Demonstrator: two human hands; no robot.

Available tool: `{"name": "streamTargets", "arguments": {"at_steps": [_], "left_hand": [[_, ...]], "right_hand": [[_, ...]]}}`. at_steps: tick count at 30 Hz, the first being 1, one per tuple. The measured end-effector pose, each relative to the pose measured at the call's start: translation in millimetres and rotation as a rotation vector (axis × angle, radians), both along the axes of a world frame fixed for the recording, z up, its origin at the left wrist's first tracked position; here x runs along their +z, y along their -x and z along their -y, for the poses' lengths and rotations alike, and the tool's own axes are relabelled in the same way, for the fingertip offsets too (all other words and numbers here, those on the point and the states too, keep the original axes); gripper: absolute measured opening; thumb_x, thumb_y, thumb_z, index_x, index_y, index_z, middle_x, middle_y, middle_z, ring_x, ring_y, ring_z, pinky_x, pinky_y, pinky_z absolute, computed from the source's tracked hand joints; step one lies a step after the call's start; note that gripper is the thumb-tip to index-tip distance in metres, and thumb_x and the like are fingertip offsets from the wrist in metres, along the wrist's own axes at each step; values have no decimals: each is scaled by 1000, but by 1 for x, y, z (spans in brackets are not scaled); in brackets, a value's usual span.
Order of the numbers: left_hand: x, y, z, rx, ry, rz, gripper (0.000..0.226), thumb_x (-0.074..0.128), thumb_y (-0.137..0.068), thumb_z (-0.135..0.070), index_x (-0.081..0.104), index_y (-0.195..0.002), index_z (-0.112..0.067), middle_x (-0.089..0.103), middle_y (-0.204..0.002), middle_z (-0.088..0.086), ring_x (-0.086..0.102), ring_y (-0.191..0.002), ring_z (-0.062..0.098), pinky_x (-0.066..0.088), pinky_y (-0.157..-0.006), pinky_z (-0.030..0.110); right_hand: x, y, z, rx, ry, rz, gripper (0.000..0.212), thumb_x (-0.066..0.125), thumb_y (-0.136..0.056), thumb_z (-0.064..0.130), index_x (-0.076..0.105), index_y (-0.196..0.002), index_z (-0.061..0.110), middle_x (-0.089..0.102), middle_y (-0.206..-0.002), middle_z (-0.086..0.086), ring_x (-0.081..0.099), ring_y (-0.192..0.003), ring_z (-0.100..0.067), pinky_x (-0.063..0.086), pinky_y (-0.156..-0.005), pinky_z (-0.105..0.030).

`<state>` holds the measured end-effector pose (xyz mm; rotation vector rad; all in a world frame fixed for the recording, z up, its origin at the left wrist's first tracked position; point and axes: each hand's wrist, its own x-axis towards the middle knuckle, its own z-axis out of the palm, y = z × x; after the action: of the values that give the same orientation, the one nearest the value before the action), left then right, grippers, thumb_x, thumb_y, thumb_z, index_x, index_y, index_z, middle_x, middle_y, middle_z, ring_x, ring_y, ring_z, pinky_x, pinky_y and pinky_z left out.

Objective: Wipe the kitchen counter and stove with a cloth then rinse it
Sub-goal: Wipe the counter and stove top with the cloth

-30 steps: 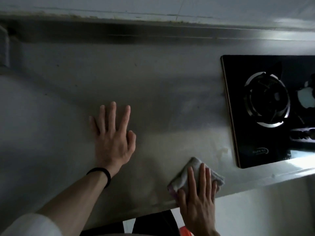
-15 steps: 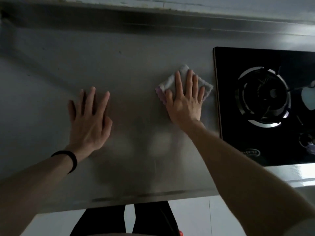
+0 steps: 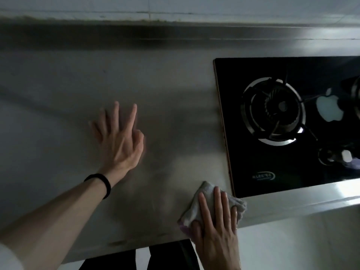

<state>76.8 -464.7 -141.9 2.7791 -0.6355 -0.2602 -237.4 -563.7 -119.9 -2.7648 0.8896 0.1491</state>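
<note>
A pale folded cloth [image 3: 202, 199] with a purple edge lies on the steel counter [image 3: 155, 78] near its front edge, just left of the stove's front corner. My right hand [image 3: 216, 225] presses flat on the cloth, fingers together and pointing away from me. My left hand [image 3: 118, 139] rests on the bare counter to the left, fingers spread, holding nothing; a black band circles its wrist. The black glass stove [image 3: 253, 172] sits at the right with one round burner [image 3: 272, 112] in view.
A raised steel backsplash [image 3: 175, 36] runs along the counter's far side below a pale wall. A stove knob [image 3: 335, 156] sits near the right edge of the view. Below the front edge I see white floor and dark legs.
My right hand has dragged the cloth from the counter's far side beside the stove back toward the front edge. My left hand stays planted on the counter, fingers shifting slightly.
</note>
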Motion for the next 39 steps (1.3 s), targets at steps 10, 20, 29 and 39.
{"name": "streamTargets", "arguments": {"at_steps": [10, 20, 29, 39], "left_hand": [[-4, 3, 1, -15, -146, 85, 70, 36, -97, -38, 24, -166, -33, 21, -173, 14, 17, -157, 48, 14, -123, 71], [-8, 1, -1, -31, -196, 96, 73, 36, -97, -45, 18, -167, -32, 14, -175, 13, 16, -157, 49, 10, -124, 71], [-4, -1, 3, -22, -202, 96, 75, 40, -94, -45, 24, -166, -31, 16, -175, 13, 20, -156, 50, 11, -124, 71], [-5, -1, 2, -25, -196, 90, 78, 43, -92, -44, 24, -166, -32, 18, -174, 13, 20, -156, 50, 11, -124, 70]], "right_hand": [[-17, -113, 73, 151, -37, 51, 67, 47, -100, 46, 34, -162, 23, 15, -172, -18, 12, -161, -32, 13, -129, -47], [-19, -345, 185, 131, -14, 63, 64, 31, -108, 51, 16, -166, 28, -3, -175, -12, -4, -161, -31, -3, -130, -46], [-21, -404, 145, -78, -70, 105, 67, 31, -108, 46, 17, -166, 16, -1, -174, -18, -6, -161, -34, -9, -128, -51], [-22, -366, 140, 498, -22, 114, 63, 38, -105, 48, 32, -163, 25, 18, -173, -13, 15, -160, -30, 11, -129, -51]]}}
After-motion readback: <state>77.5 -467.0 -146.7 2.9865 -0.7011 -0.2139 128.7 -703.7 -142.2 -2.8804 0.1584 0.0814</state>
